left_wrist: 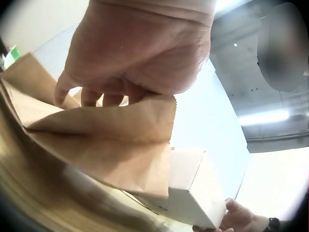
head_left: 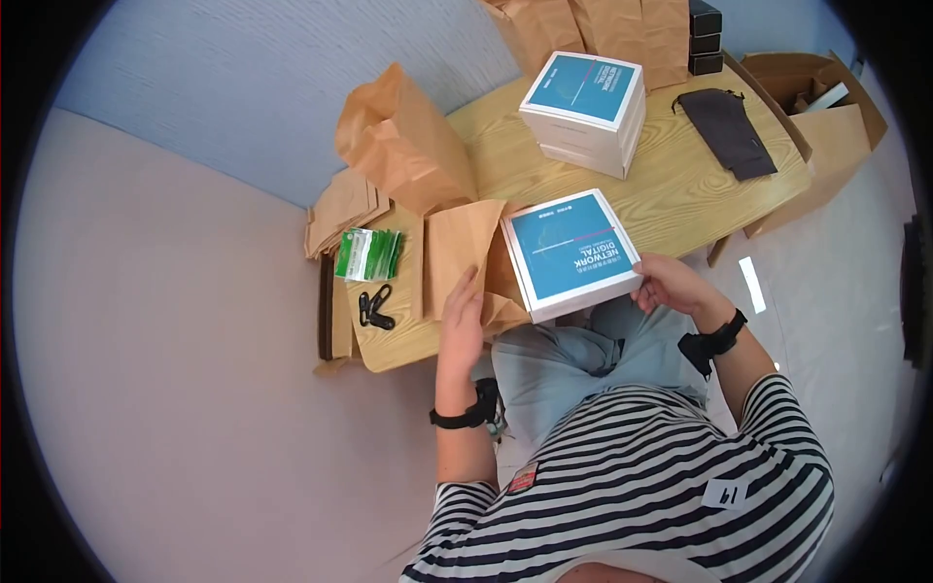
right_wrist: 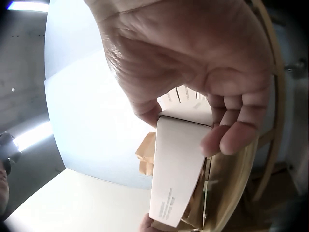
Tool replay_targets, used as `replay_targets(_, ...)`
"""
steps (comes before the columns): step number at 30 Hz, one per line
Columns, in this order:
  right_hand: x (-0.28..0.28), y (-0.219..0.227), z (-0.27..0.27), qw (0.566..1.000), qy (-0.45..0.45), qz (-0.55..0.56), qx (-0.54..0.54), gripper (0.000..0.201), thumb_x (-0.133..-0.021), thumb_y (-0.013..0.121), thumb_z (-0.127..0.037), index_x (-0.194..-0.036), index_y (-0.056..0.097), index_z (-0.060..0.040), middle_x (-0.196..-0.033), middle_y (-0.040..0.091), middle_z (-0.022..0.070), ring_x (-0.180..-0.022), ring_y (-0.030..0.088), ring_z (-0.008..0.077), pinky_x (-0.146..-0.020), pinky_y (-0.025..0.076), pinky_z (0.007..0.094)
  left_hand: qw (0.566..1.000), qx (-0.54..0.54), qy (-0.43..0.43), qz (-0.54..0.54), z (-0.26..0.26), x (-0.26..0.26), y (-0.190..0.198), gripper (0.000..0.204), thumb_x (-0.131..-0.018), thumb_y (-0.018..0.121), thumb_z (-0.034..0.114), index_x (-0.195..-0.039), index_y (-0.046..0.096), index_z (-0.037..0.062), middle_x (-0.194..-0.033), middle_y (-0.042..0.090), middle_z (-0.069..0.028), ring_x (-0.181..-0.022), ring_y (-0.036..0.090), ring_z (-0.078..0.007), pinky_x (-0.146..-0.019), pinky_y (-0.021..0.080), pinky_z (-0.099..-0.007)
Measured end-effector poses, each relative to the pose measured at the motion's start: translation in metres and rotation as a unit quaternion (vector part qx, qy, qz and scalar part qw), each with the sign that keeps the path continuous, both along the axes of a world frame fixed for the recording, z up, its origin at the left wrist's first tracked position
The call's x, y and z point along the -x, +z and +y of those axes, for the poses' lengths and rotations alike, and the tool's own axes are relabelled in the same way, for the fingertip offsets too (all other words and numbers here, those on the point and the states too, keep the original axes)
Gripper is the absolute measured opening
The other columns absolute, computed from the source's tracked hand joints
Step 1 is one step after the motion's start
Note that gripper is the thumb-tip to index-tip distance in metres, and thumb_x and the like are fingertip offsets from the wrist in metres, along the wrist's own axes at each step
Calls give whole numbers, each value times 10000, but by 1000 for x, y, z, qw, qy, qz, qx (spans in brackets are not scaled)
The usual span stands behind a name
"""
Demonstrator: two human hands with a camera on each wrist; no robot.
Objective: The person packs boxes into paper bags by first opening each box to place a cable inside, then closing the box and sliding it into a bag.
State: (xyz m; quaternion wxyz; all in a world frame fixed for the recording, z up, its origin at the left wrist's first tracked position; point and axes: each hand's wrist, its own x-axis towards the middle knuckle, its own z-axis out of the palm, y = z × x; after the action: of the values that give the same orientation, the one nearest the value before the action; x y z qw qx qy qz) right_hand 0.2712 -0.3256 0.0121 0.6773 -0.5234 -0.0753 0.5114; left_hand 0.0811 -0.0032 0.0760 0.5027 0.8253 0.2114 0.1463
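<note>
A white box with a blue "NETWORK DIGITAL" label [head_left: 573, 243] is held at its right end by my right hand [head_left: 673, 284], thumb on one face and fingers curled under. The box's left end meets the mouth of a brown paper bag [head_left: 452, 243] lying on the table. My left hand [head_left: 461, 335] rests on that bag with its fingers extended. In the left wrist view, the fingers of the left hand [left_wrist: 140, 53] reach behind the bag's serrated edge. The right wrist view shows the thumb and fingers of the right hand [right_wrist: 193, 63] on either side of the box [right_wrist: 176, 164].
Stacked white boxes [head_left: 583, 112] and a dark pouch [head_left: 729, 133] sit on the wooden table [head_left: 486, 121]. An upright paper bag [head_left: 403, 146], green packets [head_left: 369, 255] and black clips [head_left: 377, 307] are on the left. A cardboard carton [head_left: 826, 136] stands at the right.
</note>
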Motion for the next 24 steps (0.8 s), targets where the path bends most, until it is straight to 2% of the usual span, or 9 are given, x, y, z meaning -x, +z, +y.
replay_targets(4, 3, 1, 6, 998, -35, 40, -29, 335, -1031, 532, -326, -1194, 573, -36, -857, 683, 88, -654, 678, 173, -593, 571, 295, 997, -10, -81, -5, 6, 6, 16, 432, -1013, 460, 111, -1373, 567, -101, -1540, 504, -205, -1451, 441, -332, -1202, 311, -359)
replay_targets(7, 10, 5, 10, 996, -43, 74, -38, 352, -1033, 536, -334, -1214, 559, -33, -846, 674, 81, -652, 675, 171, -608, 577, 300, 994, -35, -100, 9, 5, 9, 23, 428, -1009, 456, 102, -1370, 575, -95, -1539, 504, -208, -1459, 433, -329, -1206, 308, -361)
replay_targets(10, 20, 11, 21, 997, -70, 16, 10, 378, -1023, 574, -296, -1260, 517, -6, -868, 659, 79, -659, 672, 160, -610, 579, 290, 999, -19, -49, 4, -10, 0, 28, 429, -1009, 454, 116, -1360, 588, -91, -1539, 495, -229, -1456, 429, -349, -1207, 308, -376)
replay_targets(12, 36, 12, 33, 986, -91, -132, 42, 405, -1001, 625, -234, -1282, 476, 17, -904, 641, 82, -666, 671, 155, -610, 580, 277, 998, -50, -48, 8, -16, -7, 26, 435, -1011, 454, 134, -1361, 593, -85, -1535, 494, -242, -1450, 429, -366, -1207, 308, -387)
replay_targets(17, 54, 5, 57, 990, -74, -115, 34, 490, -981, 675, -188, -1325, 409, 38, -924, 638, 92, -697, 680, 159, -613, 586, 275, 993, -112, -41, 4, -28, -23, 5, 455, -1016, 450, 177, -1368, 603, -67, -1516, 496, -279, -1428, 428, -422, -1206, 304, -426)
replay_targets(19, 54, 5, 60, 990, -71, -113, 35, 487, -983, 674, -190, -1320, 408, 41, -926, 641, 95, -699, 682, 161, -611, 587, 276, 975, -221, -26, 21, -37, -27, 5, 448, -1013, 452, 166, -1367, 614, -56, -1506, 499, -288, -1425, 424, -441, -1205, 299, -455)
replay_targets(22, 52, -5, 67, 990, -67, -123, 34, 542, -981, 685, -219, -1343, 391, 59, -938, 651, 104, -703, 689, 169, -604, 584, 275, 974, -224, -22, 15, -41, -30, -1, 440, -1016, 452, 169, -1357, 627, -48, -1503, 496, -294, -1424, 419, -454, -1201, 299, -478)
replay_targets(24, 53, 0, 74, 990, -33, -124, 61, 630, -977, 703, -274, -1391, 377, 71, -959, 659, 114, -701, 695, 175, -581, 576, 273, 980, -196, -35, -8, -46, -32, -9, 439, -1016, 458, 176, -1356, 631, -43, -1503, 497, -293, -1426, 417, -453, -1198, 302, -482)
